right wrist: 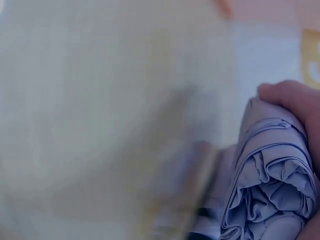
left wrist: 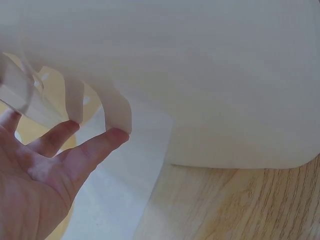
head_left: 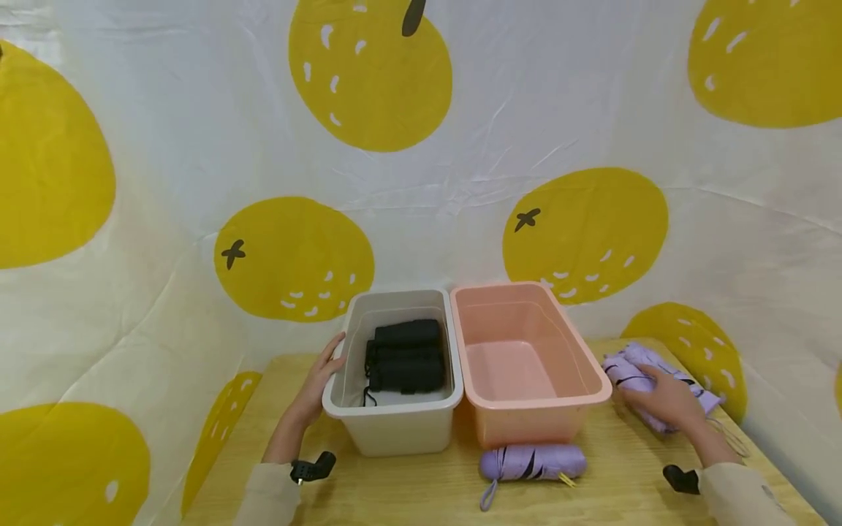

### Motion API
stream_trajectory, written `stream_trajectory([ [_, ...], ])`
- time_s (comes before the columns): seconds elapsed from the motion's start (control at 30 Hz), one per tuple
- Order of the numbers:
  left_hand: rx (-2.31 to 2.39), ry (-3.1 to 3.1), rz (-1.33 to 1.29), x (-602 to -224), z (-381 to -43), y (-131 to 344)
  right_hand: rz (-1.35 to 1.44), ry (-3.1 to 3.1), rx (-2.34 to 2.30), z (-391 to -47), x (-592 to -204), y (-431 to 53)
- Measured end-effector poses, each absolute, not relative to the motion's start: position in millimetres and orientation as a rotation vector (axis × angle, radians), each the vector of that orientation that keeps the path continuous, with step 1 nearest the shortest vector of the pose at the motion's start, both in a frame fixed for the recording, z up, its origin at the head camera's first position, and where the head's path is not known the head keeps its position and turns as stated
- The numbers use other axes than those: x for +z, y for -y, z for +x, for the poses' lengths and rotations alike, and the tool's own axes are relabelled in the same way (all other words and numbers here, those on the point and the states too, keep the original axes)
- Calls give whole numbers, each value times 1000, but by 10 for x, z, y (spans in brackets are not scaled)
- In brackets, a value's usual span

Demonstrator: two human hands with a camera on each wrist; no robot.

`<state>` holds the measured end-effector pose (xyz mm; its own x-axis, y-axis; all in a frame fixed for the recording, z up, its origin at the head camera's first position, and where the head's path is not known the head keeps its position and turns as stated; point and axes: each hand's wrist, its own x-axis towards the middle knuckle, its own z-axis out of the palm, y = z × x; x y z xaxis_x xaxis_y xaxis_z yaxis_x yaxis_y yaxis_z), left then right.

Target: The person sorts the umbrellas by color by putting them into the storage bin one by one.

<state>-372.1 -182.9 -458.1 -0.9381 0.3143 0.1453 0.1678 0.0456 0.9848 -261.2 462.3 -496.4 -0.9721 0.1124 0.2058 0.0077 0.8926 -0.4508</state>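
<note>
My left hand point(head_left: 320, 380) rests against the left side of a pale grey bin point(head_left: 408, 431); in the left wrist view its extended fingertips point(left wrist: 120, 134) touch the bin's outer wall point(left wrist: 225, 100). Inside that bin lie black folded umbrellas point(head_left: 408, 371). At the right, my right hand point(head_left: 664, 400) grips a lilac folded umbrella point(head_left: 628, 376), whose rolled, layered fabric end point(right wrist: 270, 175) shows in the right wrist view. More lilac fabric point(head_left: 647, 356) lies right beside it; the hand hides part of this group.
A pink bin point(head_left: 536, 424) stands against the grey one, on its right. In front of it lies another lilac folded umbrella point(head_left: 542, 462) with a wrist loop. A fruit-patterned cloth point(head_left: 460, 183) hangs behind and beside the wooden table point(head_left: 395, 489).
</note>
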Motion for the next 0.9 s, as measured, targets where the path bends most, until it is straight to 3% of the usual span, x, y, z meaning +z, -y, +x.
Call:
stream_trajectory([
  [0.6,2079,-2149,553,-4606,-3698,1847,312,2819,638,-2744,-3329,-4169],
  [0.9,2089,-2144,518,-4599,-3677,1826,519,2880,597,-2992,-2971,-3716],
])
